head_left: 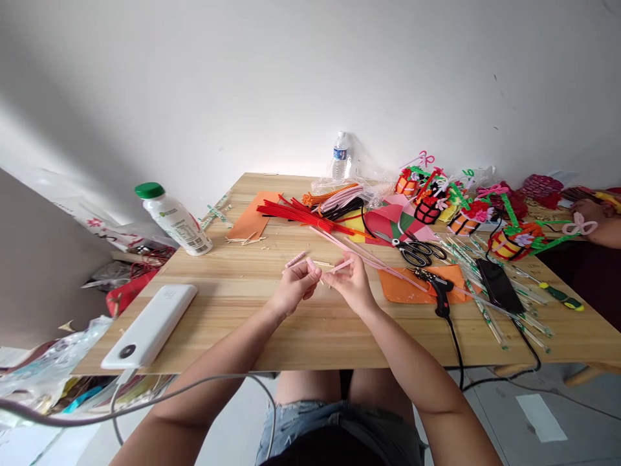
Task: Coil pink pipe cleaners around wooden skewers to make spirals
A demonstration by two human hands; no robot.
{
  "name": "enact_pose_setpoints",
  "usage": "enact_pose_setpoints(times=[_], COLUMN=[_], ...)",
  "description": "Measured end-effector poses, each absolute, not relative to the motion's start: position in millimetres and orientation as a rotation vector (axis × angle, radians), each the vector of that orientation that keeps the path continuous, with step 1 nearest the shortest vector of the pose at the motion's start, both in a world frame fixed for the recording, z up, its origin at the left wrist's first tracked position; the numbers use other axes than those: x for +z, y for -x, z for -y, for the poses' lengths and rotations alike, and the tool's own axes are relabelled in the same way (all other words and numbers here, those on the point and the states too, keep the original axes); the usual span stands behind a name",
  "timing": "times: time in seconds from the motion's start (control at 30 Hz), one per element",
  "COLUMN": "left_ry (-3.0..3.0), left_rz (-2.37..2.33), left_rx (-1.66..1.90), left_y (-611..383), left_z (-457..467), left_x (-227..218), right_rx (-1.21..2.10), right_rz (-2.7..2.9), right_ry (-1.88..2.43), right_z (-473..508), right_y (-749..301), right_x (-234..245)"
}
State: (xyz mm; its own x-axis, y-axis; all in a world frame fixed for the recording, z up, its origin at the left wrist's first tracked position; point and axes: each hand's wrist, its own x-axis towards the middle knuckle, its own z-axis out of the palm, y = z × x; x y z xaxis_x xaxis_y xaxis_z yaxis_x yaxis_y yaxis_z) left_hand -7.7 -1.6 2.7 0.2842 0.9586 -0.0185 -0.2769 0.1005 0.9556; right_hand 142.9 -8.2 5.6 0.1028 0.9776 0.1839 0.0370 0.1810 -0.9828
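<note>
My left hand is closed, thumb over bent fingers, on a pale pink pipe cleaner above the middle of the table. Close to its right, my right hand pinches a short pale pink length between thumb and fingers; whether both pinks are one piece I cannot tell. A pink, ridged, wound stick shows just past my left knuckles; whether it is held or lying down is unclear. Thin wooden sticks lie behind the hands. Long pink pipe cleaners stretch away beside my right hand.
Red pipe cleaners, scissors, a glue gun and a phone lie behind and right. Several decorated baskets stand farther right. A white bottle and a power bank are left. Another person's hand is far right.
</note>
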Motion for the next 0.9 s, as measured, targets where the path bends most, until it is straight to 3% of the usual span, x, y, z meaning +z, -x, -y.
enact_pose_setpoints(times=[0.2, 0.53, 0.8, 0.9], left_ry=[-1.122, -1.168, -1.058, -1.043], left_rz=[-0.897, -0.862, -0.921, -0.981], left_rx=[1.179, 1.265, 1.288, 1.293], left_y=[4, 6, 6, 6], left_z=[4, 5, 7, 6], left_x=[-1, -3, 3, 4], right_rx=[1.424, 1.406, 1.056, 1.080], right_rz=[1.241, 1.355, 1.548, 1.544], right_ry=[1.051, 0.962, 1.025, 1.038], right_z=[14, 16, 21, 21], right_y=[-137, -142, -142, -141], right_x=[10, 15, 14, 13])
